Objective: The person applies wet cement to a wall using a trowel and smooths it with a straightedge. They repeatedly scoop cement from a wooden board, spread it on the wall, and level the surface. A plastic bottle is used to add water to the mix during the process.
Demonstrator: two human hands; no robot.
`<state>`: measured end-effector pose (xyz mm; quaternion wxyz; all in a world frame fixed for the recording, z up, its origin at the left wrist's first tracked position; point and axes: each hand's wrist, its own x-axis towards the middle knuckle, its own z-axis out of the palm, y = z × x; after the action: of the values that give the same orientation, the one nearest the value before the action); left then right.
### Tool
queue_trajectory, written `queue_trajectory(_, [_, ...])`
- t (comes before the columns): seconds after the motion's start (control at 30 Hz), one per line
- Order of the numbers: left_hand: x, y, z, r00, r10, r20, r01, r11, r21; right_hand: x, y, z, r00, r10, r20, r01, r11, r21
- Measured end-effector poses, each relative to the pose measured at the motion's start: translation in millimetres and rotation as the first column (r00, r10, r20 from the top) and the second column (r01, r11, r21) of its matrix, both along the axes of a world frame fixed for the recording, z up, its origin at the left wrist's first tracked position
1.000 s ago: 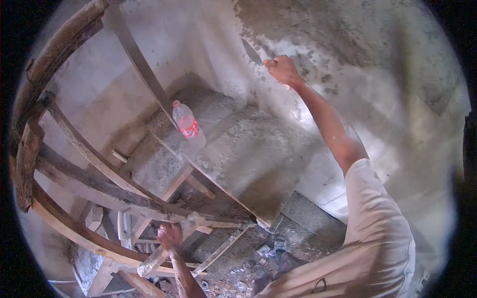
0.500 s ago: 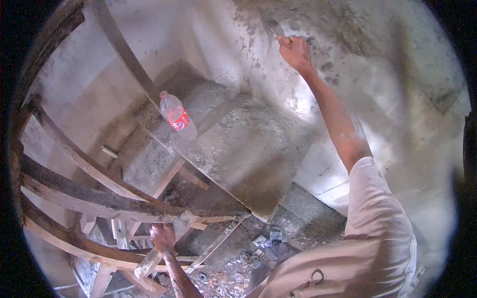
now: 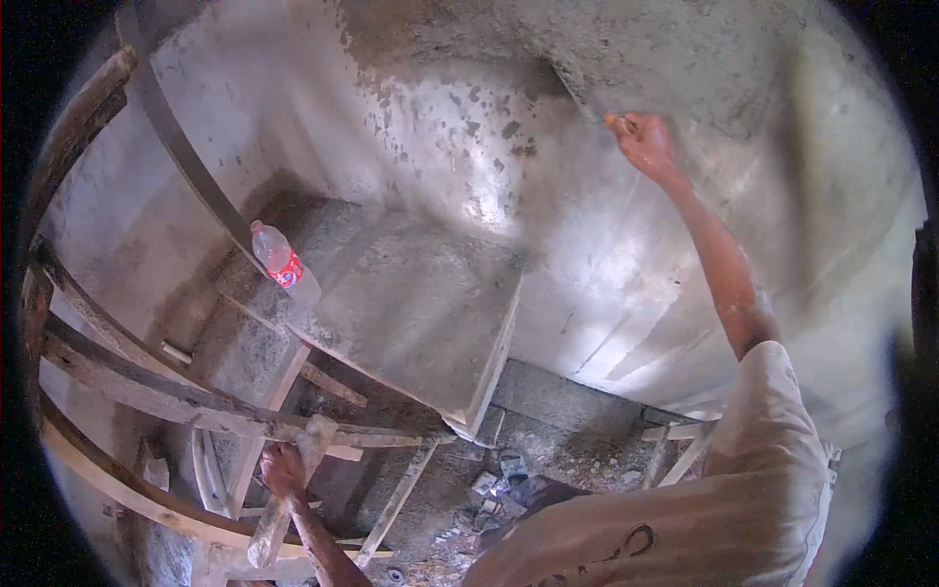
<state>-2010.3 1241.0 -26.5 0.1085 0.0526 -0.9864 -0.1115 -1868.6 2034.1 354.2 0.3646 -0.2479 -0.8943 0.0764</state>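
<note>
My right hand (image 3: 646,147) is closed round the handle of a trowel (image 3: 574,93), arm stretched out. The trowel's thin blade is against the wall, along the lower edge of the rough grey wet plaster (image 3: 460,31). Below that edge, dark splashes speckle the smoother pale wall. At lower left, my left hand (image 3: 282,468) is closed at a short slanting wooden post (image 3: 315,448) of a timber frame; its fingertips are partly hidden.
A clear plastic bottle with a red label (image 3: 286,266) stands on a grey concrete slab (image 3: 421,303). Curved-looking timber rails (image 3: 147,386) cross the left side. Below lie a rubble-strewn floor (image 3: 587,455) and a foot in a sandal (image 3: 511,465).
My view has swung, so the bottle and slab sit farther left and lower. The trowel in my right hand has moved rightward along the plaster. My left hand stays at the post.
</note>
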Motion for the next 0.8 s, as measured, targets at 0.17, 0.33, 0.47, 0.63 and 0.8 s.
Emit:
queue_trajectory(0.17, [-7,-27,-24,0.983,-0.146,-0.11,0.123,0.974,-0.191,78,-18,52,0.985,-0.117,0.128,0.053,0.905,0.423])
queue_trajectory(0.33, [1,8,-5,0.996,-0.085,-0.033,0.072,0.959,-0.274,120,-63,107,0.928,-0.121,0.353,-0.112,0.812,0.573])
queue_trajectory(0.47, [6,-8,3,0.995,-0.017,-0.094,-0.007,0.97,-0.243,113,-160,132,0.896,0.193,0.401,-0.318,0.908,0.274])
queue_trajectory(0.63, [5,-2,-1,0.991,0.111,-0.081,-0.118,0.989,-0.089,85,-226,144,0.546,0.828,0.125,-0.741,0.547,-0.388])
queue_trajectory(0.8, [7,4,8,0.971,-0.211,-0.111,0.18,0.955,-0.235,2,-127,138,0.641,0.758,-0.122,-0.636,0.436,-0.637])
